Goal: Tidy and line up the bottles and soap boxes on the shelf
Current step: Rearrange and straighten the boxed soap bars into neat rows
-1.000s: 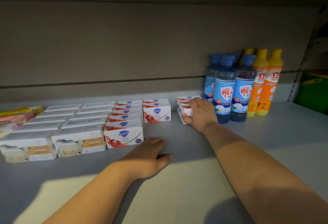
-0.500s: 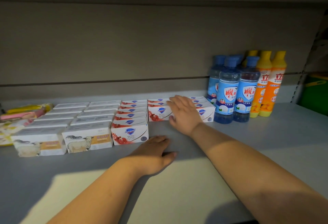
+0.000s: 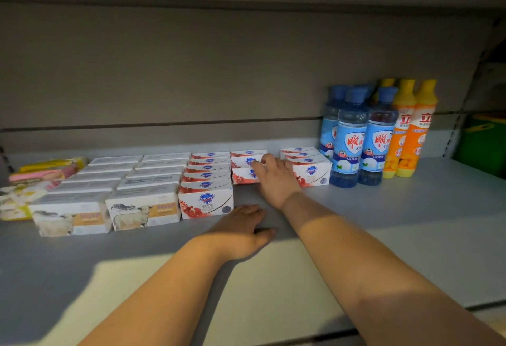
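Since half a second ago the right hand (image 3: 276, 181) has been slid a bit left, so its fingertips are now laid on the short row of Safeguard boxes (image 3: 246, 162). The left hand (image 3: 241, 232) hasn't been moved.

Nearest, that left hand is pressed palm down on the shelf (image 3: 410, 222), fingers relaxed and spread, just right of the front Safeguard box (image 3: 206, 202); "Safeguard" and "DETOX" can be read on it. Plenty of bare shelf is left in front of that box, out to the front edge.

Left of it, two rows of boxes marked "SOAP" (image 3: 142, 213), with a sheep picture, are lined up. Right and behind it, the right hand's fingers are stretched fairly straight, nothing gripped. A gap is seen between the short row and another Safeguard row (image 3: 306, 166) further right.

Far right, blue bottles (image 3: 351, 137) and orange bottles (image 3: 410, 132) with Chinese labels are packed at the back. Yellow and pink packs (image 3: 43, 173) are piled far left.
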Action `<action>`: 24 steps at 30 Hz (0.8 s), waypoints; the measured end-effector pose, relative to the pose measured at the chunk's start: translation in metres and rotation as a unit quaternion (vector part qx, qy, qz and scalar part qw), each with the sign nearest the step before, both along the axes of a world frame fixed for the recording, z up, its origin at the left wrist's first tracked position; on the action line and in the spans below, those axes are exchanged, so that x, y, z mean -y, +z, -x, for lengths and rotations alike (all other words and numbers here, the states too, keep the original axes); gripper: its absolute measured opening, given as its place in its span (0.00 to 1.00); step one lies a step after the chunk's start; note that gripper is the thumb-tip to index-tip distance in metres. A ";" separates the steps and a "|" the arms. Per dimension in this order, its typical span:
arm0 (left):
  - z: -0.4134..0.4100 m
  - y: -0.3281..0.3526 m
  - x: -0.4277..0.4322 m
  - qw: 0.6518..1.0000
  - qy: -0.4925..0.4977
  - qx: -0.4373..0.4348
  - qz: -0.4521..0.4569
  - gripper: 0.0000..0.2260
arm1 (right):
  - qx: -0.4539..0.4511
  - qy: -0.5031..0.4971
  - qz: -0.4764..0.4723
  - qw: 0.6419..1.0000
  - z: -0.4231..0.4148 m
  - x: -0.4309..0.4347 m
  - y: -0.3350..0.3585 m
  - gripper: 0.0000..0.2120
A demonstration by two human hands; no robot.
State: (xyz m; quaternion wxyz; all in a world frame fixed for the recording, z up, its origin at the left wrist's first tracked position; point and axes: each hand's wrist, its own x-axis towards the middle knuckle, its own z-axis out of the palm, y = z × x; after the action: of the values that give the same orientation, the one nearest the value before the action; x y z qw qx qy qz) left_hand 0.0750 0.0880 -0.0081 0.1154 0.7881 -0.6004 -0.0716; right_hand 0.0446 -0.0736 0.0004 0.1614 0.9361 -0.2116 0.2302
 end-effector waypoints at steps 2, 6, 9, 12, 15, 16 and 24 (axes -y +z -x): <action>-0.002 -0.001 0.000 1.000 -0.001 -0.007 0.002 0.28 | 0.015 0.003 0.002 1.000 0.006 -0.001 -0.003 0.21; -0.008 -0.002 0.000 0.999 0.008 -0.044 0.013 0.27 | 0.076 0.054 -0.037 0.995 0.028 -0.009 -0.007 0.23; -0.008 0.001 -0.001 0.992 0.041 -0.094 0.072 0.15 | 0.152 0.106 -0.140 0.973 0.050 -0.018 -0.008 0.23; -0.009 0.009 -0.005 0.968 0.089 -0.180 0.153 0.05 | 0.232 0.108 -0.274 0.927 0.069 -0.023 -0.007 0.22; -0.014 0.018 -0.007 0.934 0.144 -0.244 0.219 0.07 | 0.297 0.080 -0.412 0.858 0.081 -0.031 -0.008 0.20; -0.014 0.021 -0.007 0.913 0.162 -0.285 0.244 0.09 | 0.315 0.085 -0.471 0.819 0.085 -0.034 -0.008 0.18; 0.004 0.028 -0.010 0.792 0.101 -0.556 0.229 0.11 | 0.352 0.125 -0.670 0.641 0.110 -0.054 0.001 0.08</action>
State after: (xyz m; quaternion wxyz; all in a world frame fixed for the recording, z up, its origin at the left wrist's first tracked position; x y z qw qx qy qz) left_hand 0.0715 0.0979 0.0203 0.6133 0.6189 -0.3485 -0.3455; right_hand -0.0650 -0.0197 0.0018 -0.6268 0.6539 -0.2298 0.3560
